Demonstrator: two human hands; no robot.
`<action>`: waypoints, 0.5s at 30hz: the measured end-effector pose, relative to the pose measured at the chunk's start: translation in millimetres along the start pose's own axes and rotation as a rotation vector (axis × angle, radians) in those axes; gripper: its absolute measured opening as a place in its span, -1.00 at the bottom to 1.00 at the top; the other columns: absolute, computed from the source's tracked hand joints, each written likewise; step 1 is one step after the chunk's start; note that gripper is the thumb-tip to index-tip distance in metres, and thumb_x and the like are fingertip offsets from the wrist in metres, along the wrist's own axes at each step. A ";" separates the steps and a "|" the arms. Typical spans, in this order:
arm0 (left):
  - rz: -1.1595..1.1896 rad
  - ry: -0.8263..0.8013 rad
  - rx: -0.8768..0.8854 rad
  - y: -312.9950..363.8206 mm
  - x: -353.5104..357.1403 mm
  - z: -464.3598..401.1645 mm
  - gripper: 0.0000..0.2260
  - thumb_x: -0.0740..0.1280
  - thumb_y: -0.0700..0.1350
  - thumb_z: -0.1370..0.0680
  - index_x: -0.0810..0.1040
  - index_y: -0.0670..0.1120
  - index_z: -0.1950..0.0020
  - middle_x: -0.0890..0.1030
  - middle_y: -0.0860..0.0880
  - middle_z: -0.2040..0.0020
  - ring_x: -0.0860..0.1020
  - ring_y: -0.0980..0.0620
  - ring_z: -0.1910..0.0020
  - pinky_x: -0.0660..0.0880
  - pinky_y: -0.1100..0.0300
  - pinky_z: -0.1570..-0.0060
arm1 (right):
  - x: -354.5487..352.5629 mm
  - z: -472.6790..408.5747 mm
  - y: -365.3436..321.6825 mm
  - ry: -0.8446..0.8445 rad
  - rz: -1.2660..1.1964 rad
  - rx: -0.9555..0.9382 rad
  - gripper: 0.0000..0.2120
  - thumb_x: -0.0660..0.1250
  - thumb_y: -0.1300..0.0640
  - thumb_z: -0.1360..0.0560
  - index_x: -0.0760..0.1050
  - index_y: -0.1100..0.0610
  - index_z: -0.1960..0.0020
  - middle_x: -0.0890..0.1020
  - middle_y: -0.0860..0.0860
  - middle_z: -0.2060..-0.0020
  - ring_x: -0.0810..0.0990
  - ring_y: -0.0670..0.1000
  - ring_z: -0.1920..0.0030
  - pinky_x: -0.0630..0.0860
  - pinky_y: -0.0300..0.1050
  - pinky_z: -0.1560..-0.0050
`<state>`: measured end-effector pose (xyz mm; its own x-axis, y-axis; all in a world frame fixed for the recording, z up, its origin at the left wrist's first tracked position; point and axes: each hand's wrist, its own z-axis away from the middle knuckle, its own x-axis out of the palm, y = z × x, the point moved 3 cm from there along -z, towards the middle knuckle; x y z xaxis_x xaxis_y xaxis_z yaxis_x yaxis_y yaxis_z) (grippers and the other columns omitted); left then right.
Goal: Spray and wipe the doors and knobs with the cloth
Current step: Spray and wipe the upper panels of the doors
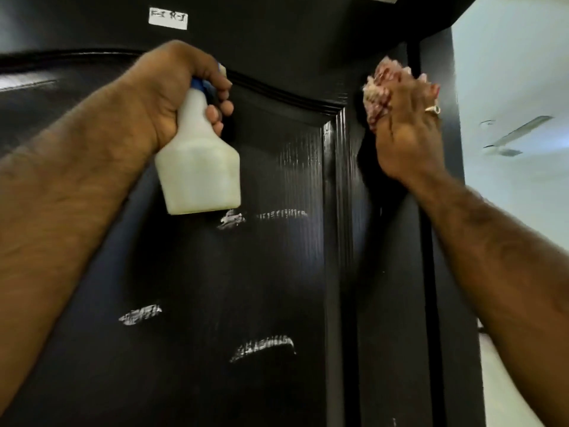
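Cloth (pixel 380 90) under right hand (pixel 409 134), against door (pixel 277 272).

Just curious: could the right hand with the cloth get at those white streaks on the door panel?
Probably yes: the right hand presses the pinkish cloth on the black door, and nothing covers the white streaks below.
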<state>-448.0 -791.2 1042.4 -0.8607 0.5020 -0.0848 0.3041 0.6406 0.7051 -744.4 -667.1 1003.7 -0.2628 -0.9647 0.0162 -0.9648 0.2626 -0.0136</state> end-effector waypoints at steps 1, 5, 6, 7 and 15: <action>0.006 0.009 -0.035 2.5 12.2 1.6 -0.88 0.34 -0.19 -0.48 0.55 -0.03 0.01 0.59 -0.08 0.23 0.45 0.08 0.48 0.52 0.14 0.35 | 1.2 -9.9 4.5 -0.012 -0.024 0.091 -0.35 0.03 -0.01 -0.66 0.07 0.16 -0.71 0.14 0.19 -0.69 0.07 0.28 -0.69 0.04 0.32 -0.66; -0.046 0.027 -0.115 5.8 40.7 -4.3 -0.93 0.36 -0.16 -0.49 0.54 -0.06 0.05 0.62 -0.08 0.20 0.46 0.11 0.46 0.54 0.15 0.34 | 6.8 -27.7 -25.6 -0.051 -0.035 0.013 -0.33 0.03 -0.04 -0.65 0.03 0.09 -0.73 0.09 0.16 -0.71 0.06 0.23 -0.70 -0.09 0.36 -0.66; -0.052 0.032 -0.122 4.8 46.6 -7.1 -0.91 0.36 -0.16 -0.48 0.55 -0.05 0.02 0.63 -0.08 0.20 0.46 0.12 0.45 0.54 0.15 0.33 | 10.7 -17.4 -33.4 -0.057 -0.025 -0.094 -0.35 0.03 -0.05 -0.66 0.05 0.04 -0.73 0.08 0.13 -0.72 0.05 0.19 -0.71 -0.09 0.35 -0.67; -0.046 0.032 -0.117 3.5 53.1 -10.8 -0.89 0.36 -0.16 -0.48 0.55 -0.05 0.00 0.63 -0.08 0.20 0.47 0.12 0.45 0.55 0.15 0.33 | 12.3 -5.1 -34.9 -0.067 -0.015 -0.206 -0.38 0.02 -0.06 -0.68 0.08 0.01 -0.72 0.08 0.11 -0.72 0.03 0.16 -0.71 -0.07 0.33 -0.67; -0.015 0.087 -0.133 -1.1 85.8 7.5 -0.90 0.39 -0.21 -0.47 0.56 -0.12 0.03 0.63 -0.12 0.19 0.50 0.08 0.49 0.54 0.15 0.39 | 5.7 27.1 18.9 -0.010 -0.052 -0.351 -0.45 0.09 -0.08 -0.69 0.30 0.04 -0.65 0.23 0.09 -0.69 0.19 0.16 -0.68 0.09 0.24 -0.62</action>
<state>-519.1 -744.4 1029.1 -0.8986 0.4369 -0.0392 0.2388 0.5620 0.7919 -763.9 -668.2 976.5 -0.2148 -0.9767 -0.0021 -0.9217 0.2020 0.3312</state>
